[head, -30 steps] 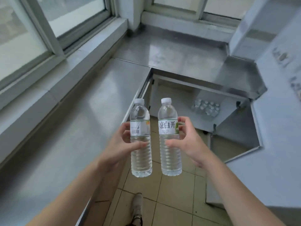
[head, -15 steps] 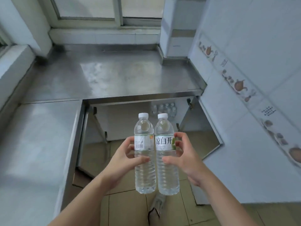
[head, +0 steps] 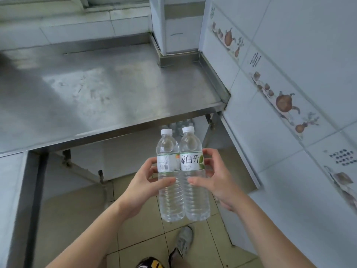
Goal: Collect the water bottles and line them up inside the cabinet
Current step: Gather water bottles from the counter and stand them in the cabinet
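Note:
My left hand [head: 142, 187] grips a clear water bottle [head: 170, 198] with a white cap and a barcode label. My right hand [head: 216, 180] grips a second clear bottle [head: 195, 196] whose label has green Chinese characters. Both bottles stand upright, side by side and touching, in front of my chest. Behind them, under the steel counter [head: 108, 89], the cabinet [head: 123, 157] stands open. Several more bottles [head: 180, 125] are grouped at its back, mostly hidden by the counter's edge and the two bottles I hold.
A white tiled wall [head: 289, 93] with teapot pictures runs along the right. The open cabinet door [head: 239, 151] juts out along that wall. A second steel counter [head: 11, 200] is at the left. My shoe [head: 183, 242] is on the beige floor tiles below.
My view has swung right and closer to the cabinet. The two bottles, apart a second ago, are pressed together now. Both hands keep their grip.

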